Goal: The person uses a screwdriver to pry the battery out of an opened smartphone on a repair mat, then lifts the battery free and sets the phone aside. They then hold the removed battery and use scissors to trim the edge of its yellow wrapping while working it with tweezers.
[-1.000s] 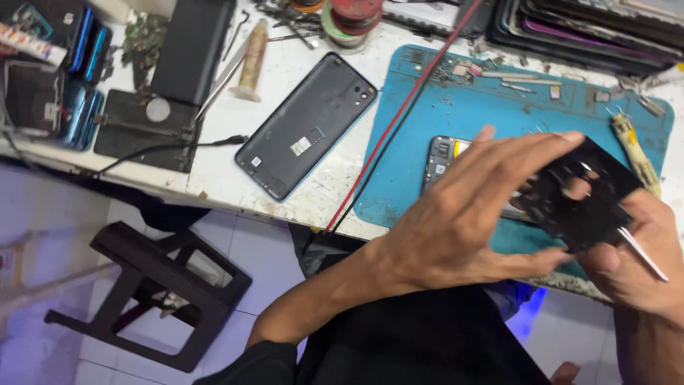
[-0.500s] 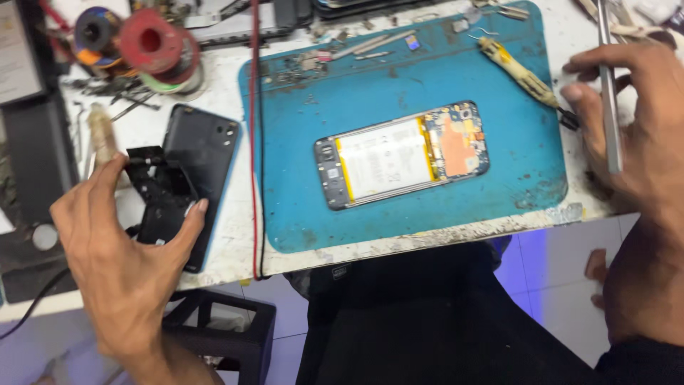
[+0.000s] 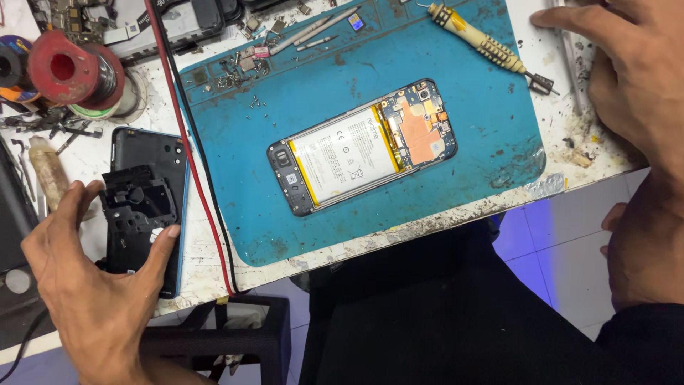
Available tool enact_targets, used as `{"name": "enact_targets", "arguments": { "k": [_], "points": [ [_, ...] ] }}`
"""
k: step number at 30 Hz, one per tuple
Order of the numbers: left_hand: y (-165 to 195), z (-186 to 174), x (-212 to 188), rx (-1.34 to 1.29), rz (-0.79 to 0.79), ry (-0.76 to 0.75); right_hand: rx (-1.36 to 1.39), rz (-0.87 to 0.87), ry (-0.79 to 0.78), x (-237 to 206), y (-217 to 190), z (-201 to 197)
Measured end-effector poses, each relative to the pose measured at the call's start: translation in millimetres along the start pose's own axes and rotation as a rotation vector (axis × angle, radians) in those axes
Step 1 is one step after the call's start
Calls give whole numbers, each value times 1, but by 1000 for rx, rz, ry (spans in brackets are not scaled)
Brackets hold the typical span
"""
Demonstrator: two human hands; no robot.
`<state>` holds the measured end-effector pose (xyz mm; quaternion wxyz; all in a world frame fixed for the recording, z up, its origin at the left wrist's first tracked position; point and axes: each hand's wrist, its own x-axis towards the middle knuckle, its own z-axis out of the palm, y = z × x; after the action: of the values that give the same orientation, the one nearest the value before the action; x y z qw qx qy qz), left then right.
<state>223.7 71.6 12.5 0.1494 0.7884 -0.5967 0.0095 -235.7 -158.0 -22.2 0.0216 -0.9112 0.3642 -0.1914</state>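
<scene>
My left hand (image 3: 92, 292) pinches a black plastic inner frame (image 3: 135, 214) between thumb and index finger, holding it over a black phone back cover (image 3: 153, 146) at the table's left edge. An opened phone (image 3: 363, 146) lies tilted on the blue work mat (image 3: 456, 207), showing its white battery and orange-shielded board. At the far right, my right hand (image 3: 634, 71) lies flat on the table with its fingers spread over a thin metal tool (image 3: 570, 71).
A yellow-handled screwdriver (image 3: 484, 43) lies at the mat's upper right. Loose screws (image 3: 249, 107) dot the mat's upper left. A red and black cable (image 3: 192, 157) runs down beside the mat. A red wire spool (image 3: 68, 68) stands far left. A black stand (image 3: 235, 335) sits below the table.
My left hand carried the black frame from above the mat to the back cover on the left, uncovering the opened phone. My right hand lowered the metal tool onto the table.
</scene>
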Motion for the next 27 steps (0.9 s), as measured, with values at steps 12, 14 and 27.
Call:
{"name": "enact_targets", "arguments": {
  "k": [12, 14, 27],
  "points": [
    [6, 6, -4, -42, 17, 45, 177, 211, 167, -63, 17, 13],
    [15, 1, -3, -78, 53, 61, 191, 220, 186, -70, 22, 17],
    [174, 42, 56, -308, 493, -242, 257, 214, 266, -82, 41, 24]
  ]
}}
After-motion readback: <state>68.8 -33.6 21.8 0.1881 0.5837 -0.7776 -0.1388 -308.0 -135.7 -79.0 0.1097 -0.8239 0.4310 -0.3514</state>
